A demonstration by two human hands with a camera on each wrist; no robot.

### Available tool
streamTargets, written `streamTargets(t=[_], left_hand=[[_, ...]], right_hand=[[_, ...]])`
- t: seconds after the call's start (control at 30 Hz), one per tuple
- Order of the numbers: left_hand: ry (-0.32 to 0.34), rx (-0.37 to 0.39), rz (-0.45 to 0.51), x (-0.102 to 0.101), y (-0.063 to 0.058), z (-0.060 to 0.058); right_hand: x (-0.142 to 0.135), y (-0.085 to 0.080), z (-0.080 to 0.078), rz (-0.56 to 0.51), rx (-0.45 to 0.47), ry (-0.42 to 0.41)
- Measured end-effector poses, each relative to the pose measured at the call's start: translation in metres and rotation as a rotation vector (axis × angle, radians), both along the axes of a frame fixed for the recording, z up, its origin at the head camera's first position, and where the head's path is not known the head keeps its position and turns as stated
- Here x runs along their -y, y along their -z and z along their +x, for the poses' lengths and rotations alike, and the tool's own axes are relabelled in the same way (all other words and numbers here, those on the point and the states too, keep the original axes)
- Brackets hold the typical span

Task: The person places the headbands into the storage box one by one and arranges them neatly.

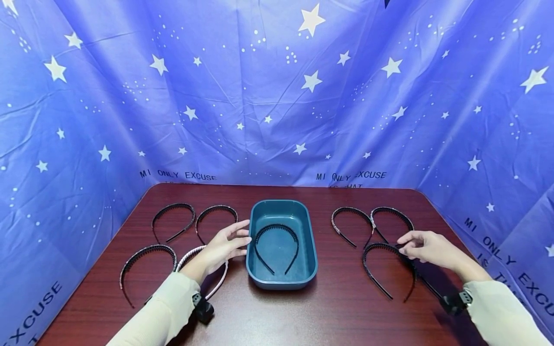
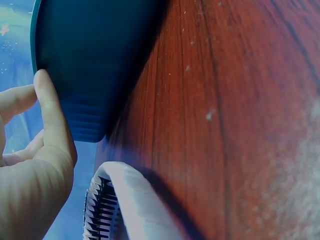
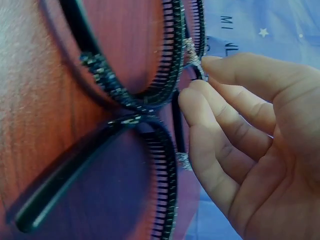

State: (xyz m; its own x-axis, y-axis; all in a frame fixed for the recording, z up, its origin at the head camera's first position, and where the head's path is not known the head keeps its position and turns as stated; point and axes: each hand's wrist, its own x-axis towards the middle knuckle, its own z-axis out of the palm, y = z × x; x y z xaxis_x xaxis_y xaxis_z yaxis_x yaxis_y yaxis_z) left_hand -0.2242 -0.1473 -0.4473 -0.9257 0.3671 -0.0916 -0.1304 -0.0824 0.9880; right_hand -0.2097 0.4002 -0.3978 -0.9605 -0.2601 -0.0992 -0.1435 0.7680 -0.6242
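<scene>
A blue-green plastic bin (image 1: pixel 281 284) stands mid-table with one black toothed headband (image 1: pixel 277 226) lying inside. My left hand (image 1: pixel 222 249) reaches to the bin's left side, its fingertips touching the rim. Beneath that forearm lies a pale pink headband (image 2: pixel 132 195), partly covered. On the right, my right hand (image 1: pixel 428 247) is beside a black headband (image 1: pixel 365 262) with glittery decoration. In the right wrist view its fingers (image 3: pixel 215 165) are loosely bent close to the headbands, and nothing shows between them. Another black headband (image 3: pixel 65 182) lies partly hidden under that hand.
Two black headbands lie at the back left, one (image 1: pixel 173 205) beside the other (image 1: pixel 216 207), with another (image 1: pixel 147 250) nearer the front. Two more, one (image 1: pixel 350 209) and one (image 1: pixel 391 209), lie back right. A starry blue curtain (image 1: pixel 277 96) surrounds the dark red table (image 1: pixel 281 317).
</scene>
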Motion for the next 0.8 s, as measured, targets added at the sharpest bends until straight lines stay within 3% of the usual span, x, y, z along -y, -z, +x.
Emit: streamTargets(t=[0.37, 0.8], left_hand=[[-0.003, -0.004, -0.001, 0.000, 0.000, 0.000], [-0.006, 0.002, 0.011, -0.001, 0.001, 0.001]], right_hand=[[-0.002, 0.013, -0.003, 0.022, 0.001, 0.036], [-0.002, 0.020, -0.008, 0.121, -0.067, 0.011]])
